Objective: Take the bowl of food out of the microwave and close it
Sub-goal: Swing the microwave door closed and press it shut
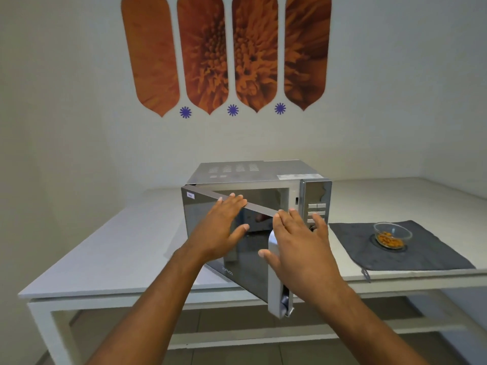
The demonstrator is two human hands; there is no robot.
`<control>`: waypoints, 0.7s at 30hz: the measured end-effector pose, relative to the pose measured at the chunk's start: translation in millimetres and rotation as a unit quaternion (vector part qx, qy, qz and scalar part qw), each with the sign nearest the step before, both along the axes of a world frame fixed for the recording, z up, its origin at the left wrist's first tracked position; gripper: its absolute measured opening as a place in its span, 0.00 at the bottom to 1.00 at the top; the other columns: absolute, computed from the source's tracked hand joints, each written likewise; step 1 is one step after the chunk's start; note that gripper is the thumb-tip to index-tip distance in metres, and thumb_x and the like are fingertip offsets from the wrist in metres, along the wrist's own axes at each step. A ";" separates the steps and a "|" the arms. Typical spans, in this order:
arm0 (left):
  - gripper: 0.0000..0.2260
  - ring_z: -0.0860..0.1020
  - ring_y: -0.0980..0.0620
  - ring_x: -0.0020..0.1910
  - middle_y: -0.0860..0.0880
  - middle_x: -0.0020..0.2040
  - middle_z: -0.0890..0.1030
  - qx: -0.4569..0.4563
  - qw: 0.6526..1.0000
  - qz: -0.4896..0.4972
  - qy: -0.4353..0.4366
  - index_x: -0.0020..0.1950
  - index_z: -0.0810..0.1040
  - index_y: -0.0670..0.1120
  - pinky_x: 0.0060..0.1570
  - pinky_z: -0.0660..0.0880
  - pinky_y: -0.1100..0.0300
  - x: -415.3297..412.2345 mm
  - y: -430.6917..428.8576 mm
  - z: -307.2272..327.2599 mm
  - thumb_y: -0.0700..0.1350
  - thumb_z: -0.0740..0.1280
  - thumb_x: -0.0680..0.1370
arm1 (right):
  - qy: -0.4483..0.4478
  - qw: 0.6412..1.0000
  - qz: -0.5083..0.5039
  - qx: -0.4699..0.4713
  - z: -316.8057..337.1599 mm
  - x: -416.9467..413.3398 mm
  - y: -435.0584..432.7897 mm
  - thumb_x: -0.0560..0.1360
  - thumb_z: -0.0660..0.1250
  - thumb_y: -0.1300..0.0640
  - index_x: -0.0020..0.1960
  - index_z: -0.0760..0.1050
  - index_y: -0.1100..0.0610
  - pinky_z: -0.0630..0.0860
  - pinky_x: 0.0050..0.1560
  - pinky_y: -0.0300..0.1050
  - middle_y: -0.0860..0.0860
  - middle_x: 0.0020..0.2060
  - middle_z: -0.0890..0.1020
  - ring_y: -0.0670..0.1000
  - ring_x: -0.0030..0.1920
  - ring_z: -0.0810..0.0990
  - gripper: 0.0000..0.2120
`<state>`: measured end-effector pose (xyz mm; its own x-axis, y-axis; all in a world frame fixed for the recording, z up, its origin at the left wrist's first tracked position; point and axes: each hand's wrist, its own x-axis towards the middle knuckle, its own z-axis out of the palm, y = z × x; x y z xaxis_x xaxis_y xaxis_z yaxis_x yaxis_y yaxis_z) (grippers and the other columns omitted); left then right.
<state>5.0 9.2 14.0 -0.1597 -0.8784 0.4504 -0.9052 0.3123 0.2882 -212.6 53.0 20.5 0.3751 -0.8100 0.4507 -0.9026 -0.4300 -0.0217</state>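
Observation:
A silver microwave (253,171) stands on the white table (110,241). Its mirrored door (200,219), hinged at the left, is partly open and angled toward me. My left hand (221,227) lies flat against the door's outer face, fingertips over its top edge. My right hand (303,248) rests with spread fingers against the door's handle end. Neither hand holds anything. A glass bowl (392,235) with orange-brown food sits on a dark grey cloth (432,254), to the right of the microwave.
The microwave's control panel (316,204) with buttons is just behind my right hand. The table runs along the white wall and into the right corner. Tiled floor shows under the table's front edge.

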 end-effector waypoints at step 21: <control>0.31 0.65 0.47 0.82 0.45 0.81 0.69 -0.108 0.986 0.068 -0.106 0.81 0.65 0.45 0.83 0.50 0.54 -40.8 -109.7 -2.4 0.40 0.73 0.80 | 0.069 0.996 -0.052 -0.032 -10.1 -34.6 -147.5 0.76 0.72 0.65 0.83 0.48 0.60 0.50 0.80 0.62 0.59 0.83 0.53 0.59 0.83 0.50 0.45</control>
